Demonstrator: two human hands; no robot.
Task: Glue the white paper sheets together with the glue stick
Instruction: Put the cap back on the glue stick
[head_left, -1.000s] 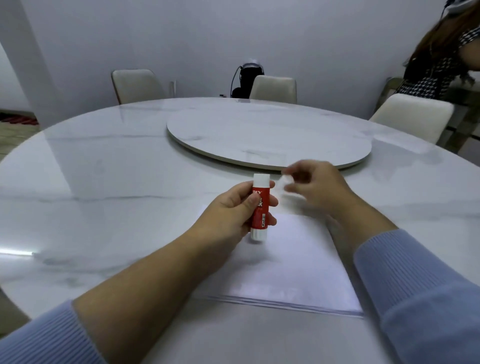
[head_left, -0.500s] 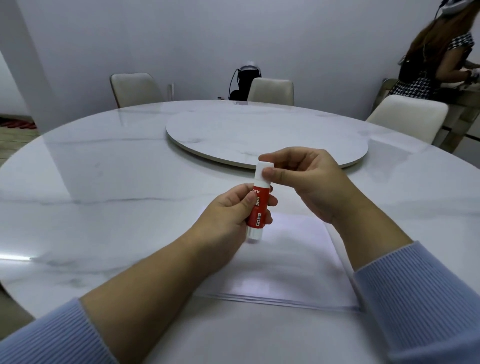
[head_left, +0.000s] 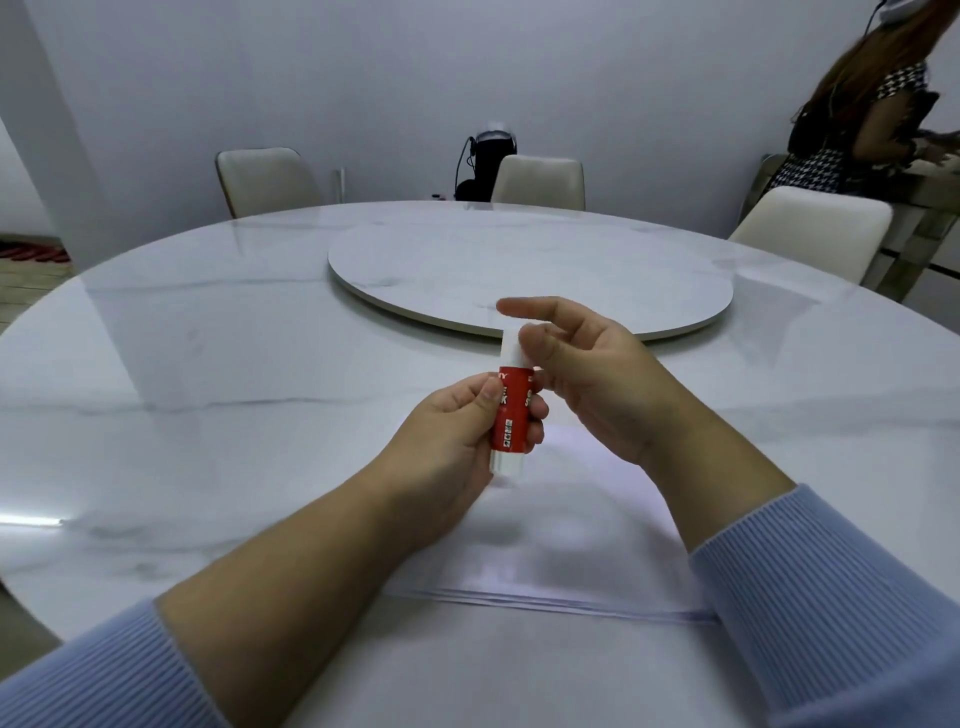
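Since half a second ago, the right hand (head_left: 587, 379) has loosened on the white cap (head_left: 511, 349), index finger now straight, thumb pressing the cap's side. Left hand (head_left: 457, 436) keeps its fingers curled round the upright red glue stick (head_left: 511, 415) above the white paper sheets (head_left: 561, 545) lying on the marble table (head_left: 208, 389).
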